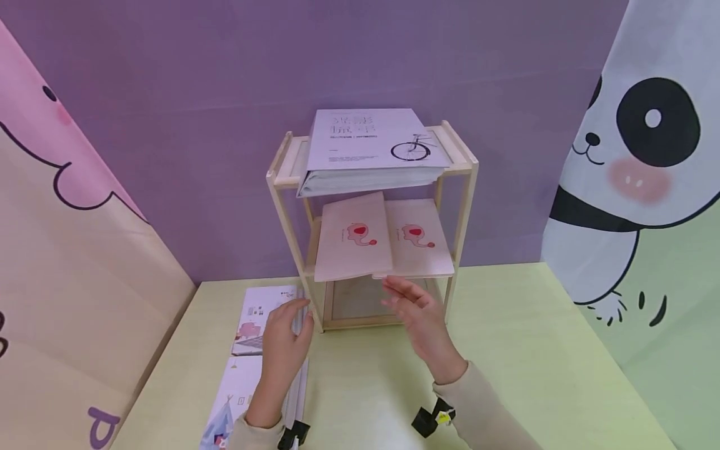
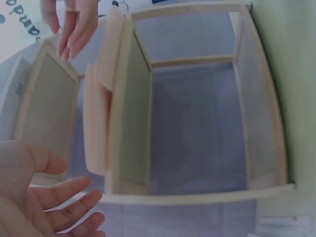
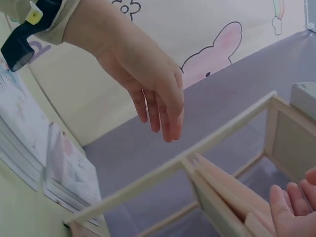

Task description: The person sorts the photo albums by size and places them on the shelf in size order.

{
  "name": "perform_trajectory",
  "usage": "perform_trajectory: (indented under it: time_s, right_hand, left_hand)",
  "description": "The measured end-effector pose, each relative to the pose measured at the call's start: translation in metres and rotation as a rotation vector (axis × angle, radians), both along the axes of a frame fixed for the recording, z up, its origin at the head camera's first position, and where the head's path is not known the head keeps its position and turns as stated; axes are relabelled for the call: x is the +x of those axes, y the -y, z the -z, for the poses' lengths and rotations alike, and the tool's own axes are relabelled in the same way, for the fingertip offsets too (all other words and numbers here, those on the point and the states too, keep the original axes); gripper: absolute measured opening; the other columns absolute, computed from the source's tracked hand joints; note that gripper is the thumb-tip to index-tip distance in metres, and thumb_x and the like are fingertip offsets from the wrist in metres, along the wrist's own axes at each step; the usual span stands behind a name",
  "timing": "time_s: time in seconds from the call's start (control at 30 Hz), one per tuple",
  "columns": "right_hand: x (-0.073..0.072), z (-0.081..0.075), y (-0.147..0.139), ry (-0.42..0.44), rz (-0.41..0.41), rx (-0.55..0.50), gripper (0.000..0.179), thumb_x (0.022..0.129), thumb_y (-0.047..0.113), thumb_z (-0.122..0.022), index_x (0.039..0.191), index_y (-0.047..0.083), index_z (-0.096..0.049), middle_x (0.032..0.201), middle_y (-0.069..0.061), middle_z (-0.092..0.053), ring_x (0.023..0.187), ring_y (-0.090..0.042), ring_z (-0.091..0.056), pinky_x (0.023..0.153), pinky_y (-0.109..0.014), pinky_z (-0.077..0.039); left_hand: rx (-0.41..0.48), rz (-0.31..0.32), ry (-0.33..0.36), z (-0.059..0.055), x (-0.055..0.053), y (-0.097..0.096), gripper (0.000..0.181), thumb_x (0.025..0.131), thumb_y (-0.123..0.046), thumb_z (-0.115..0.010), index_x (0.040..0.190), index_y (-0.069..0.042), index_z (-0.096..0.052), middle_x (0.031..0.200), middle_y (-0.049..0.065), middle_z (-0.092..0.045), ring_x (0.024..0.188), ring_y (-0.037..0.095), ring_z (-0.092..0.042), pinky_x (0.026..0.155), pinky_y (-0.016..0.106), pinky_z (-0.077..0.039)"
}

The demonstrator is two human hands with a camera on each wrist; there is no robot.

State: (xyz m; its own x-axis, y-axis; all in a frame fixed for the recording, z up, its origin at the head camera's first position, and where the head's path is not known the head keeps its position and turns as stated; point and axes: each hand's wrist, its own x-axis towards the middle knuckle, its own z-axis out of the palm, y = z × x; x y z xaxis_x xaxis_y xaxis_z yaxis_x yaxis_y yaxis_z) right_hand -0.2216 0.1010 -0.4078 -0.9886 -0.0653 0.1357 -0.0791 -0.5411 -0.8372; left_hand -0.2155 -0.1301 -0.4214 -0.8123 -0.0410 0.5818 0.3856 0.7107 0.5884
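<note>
A wooden three-tier rack (image 1: 360, 324) stands against the purple backdrop. On its middle shelf two pink booklets (image 1: 353, 240) with a red elephant print lie side by side, the left one overlapping the right. A thick white book (image 1: 365, 147) with a bicycle drawing lies on the top shelf, its front reaching past the edge. My left hand (image 1: 285, 337) is by the rack's lower left post, fingers loosely bent and holding nothing. Just below the right booklet's front edge is my right hand (image 1: 419, 322), also holding nothing. In the left wrist view, the booklets (image 2: 94, 128) rest on the shelf.
Two stacks of white books (image 1: 247, 328) (image 1: 236, 387) lie left of the rack, one behind the other, partly behind my left forearm. The bottom shelf holds a mesh-like panel (image 1: 360, 297). Cartoon-printed curtains (image 1: 635, 162) flank the pale table (image 1: 534, 350).
</note>
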Motion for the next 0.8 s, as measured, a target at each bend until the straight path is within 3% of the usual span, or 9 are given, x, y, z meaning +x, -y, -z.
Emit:
perform_trajectory:
  time_s: [0.07,0.23,0.37,0.6,0.8]
  right_hand:
    - [0.006,0.008,0.005,0.001,-0.065,0.000,0.031,0.090,-0.010,-0.047,0.115,0.003,-0.061,0.111,0.000,-0.065,0.110,-0.017,-0.059,0.090,-0.031,-0.050]
    - [0.016,0.029,0.019,0.037,-0.198,0.042,0.035,0.091,-0.005,-0.048,0.125,-0.013,-0.048,0.115,-0.002,-0.063,0.108,-0.014,-0.059,0.088,-0.031,-0.051]
    - [0.022,0.047,0.030,0.106,-0.252,0.072,0.038,0.092,-0.003,-0.048,0.128,-0.015,-0.044,0.117,-0.003,-0.062,0.108,-0.014,-0.058,0.088,-0.032,-0.050]
    - [0.029,0.079,0.047,0.219,-0.312,0.108,0.041,0.092,0.003,-0.052,0.129,-0.013,-0.045,0.121,-0.010,-0.061,0.105,-0.015,-0.059,0.085,-0.031,-0.052]
    - [0.035,0.100,0.057,0.281,-0.338,0.132,0.042,0.091,0.007,-0.056,0.128,-0.009,-0.047,0.117,-0.009,-0.061,0.105,-0.019,-0.058,0.085,-0.036,-0.052]
  left_hand:
    - [0.004,-0.019,0.039,0.006,0.004,0.006,0.022,0.085,-0.002,-0.060,0.105,0.004,-0.066,0.111,0.019,-0.065,0.108,0.039,-0.053,0.089,0.052,-0.041]
    - [0.010,-0.074,0.110,0.024,0.013,0.020,0.022,0.085,-0.003,-0.059,0.104,0.004,-0.066,0.108,0.021,-0.066,0.105,0.041,-0.056,0.088,0.054,-0.042]
    - [0.037,-0.130,0.158,0.040,0.020,0.029,0.021,0.084,-0.003,-0.061,0.102,0.002,-0.068,0.106,0.020,-0.067,0.105,0.040,-0.057,0.088,0.053,-0.042]
    - [0.057,-0.216,0.161,0.058,0.032,0.046,0.021,0.082,-0.002,-0.061,0.101,0.003,-0.068,0.104,0.022,-0.067,0.098,0.041,-0.059,0.085,0.054,-0.042]
    - [0.071,-0.285,0.334,0.064,0.042,0.057,0.025,0.088,-0.012,-0.059,0.106,0.002,-0.068,0.107,0.025,-0.065,0.078,0.034,-0.060,0.078,0.053,-0.044]
